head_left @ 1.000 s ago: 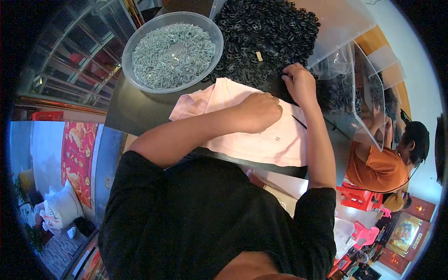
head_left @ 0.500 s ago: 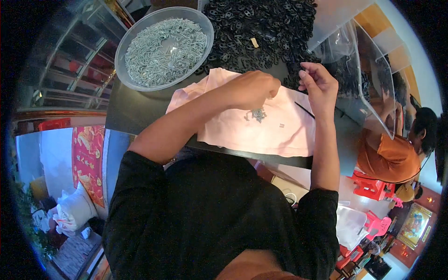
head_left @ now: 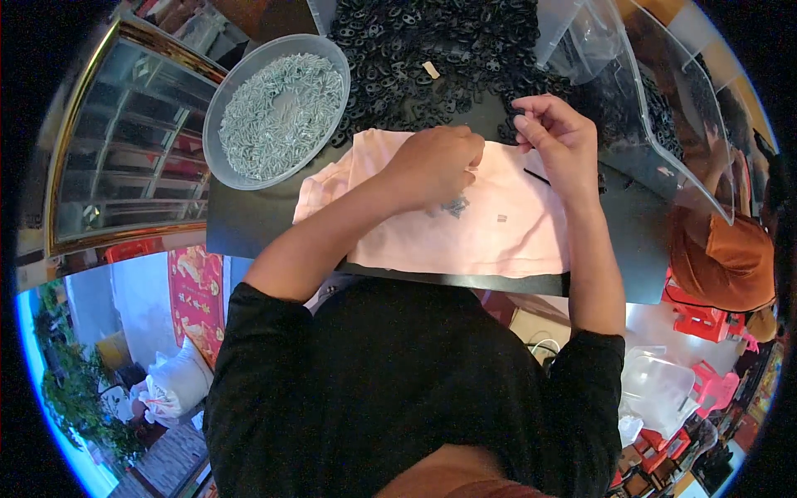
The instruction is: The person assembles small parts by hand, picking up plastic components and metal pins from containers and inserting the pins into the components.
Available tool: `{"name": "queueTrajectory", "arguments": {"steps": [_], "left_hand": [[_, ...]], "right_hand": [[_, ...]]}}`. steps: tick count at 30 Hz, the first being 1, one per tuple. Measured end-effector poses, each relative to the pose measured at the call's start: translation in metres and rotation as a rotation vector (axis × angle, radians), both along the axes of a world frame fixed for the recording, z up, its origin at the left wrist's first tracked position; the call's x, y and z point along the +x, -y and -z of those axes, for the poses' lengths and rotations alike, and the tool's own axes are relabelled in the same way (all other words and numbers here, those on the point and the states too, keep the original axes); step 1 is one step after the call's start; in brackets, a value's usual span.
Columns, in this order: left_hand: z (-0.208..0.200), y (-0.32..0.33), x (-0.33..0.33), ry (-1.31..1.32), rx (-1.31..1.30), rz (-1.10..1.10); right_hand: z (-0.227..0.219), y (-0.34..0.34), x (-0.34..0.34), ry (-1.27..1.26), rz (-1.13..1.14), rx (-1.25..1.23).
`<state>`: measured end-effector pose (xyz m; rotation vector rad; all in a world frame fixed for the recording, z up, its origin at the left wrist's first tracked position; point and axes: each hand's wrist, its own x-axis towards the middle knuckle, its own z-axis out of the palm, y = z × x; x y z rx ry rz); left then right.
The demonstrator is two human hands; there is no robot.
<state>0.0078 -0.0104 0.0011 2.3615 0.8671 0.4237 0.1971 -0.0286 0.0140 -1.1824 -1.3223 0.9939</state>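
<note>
My left hand (head_left: 436, 166) hovers over the pink cloth (head_left: 448, 249), its fingers curled inward; whatever they hold is hidden. Beneath it lies a small heap of short metal pins (head_left: 456, 207), partly covered by the hand. On the cloth's right, my right hand (head_left: 563, 141) is raised at the edge of the pile of black plastic parts (head_left: 440, 37). Its thumb and forefinger pinch what looks like one small black part. A thin black stick (head_left: 537, 176) lies on the cloth beside my right wrist. A few loose pins (head_left: 501, 218) rest apart from the heap.
A round clear tub (head_left: 217, 153) full of metal pins stands on the dark table (head_left: 635, 249) at the back left. A clear plastic bin (head_left: 664, 145) stands at the right, with a person in an orange top (head_left: 722, 261) beyond. A beige scrap (head_left: 431, 70) lies on the black parts.
My head view has shifted, so the scene sits differently. My left hand has drawn slightly back toward the pin heap; my right hand's fingers have closed in at the black parts.
</note>
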Motion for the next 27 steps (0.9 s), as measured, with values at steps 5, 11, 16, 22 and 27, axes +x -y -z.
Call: {"name": "queueTrajectory", "arguments": {"steps": [5, 11, 16, 22, 27], "left_hand": [[0.002, 0.001, 0.002, 0.03, -0.024, -0.031], [0.008, -0.011, -0.001, 0.402, -0.385, -0.103], [0.004, -0.011, -0.001, 0.551, -0.44, -0.142], [0.005, -0.013, -0.003, 0.571, -0.411, -0.074], [0.004, -0.014, -0.002, 0.551, -0.424, -0.082]], "right_hand": [[-0.001, 0.003, -0.004, -0.012, -0.077, -0.08], [-0.003, 0.006, -0.011, -0.073, -0.129, -0.162], [-0.002, 0.01, -0.021, -0.087, -0.142, -0.119], [-0.005, 0.011, -0.022, -0.057, -0.121, -0.083], [-0.007, 0.01, -0.021, -0.04, -0.143, -0.053]]}}
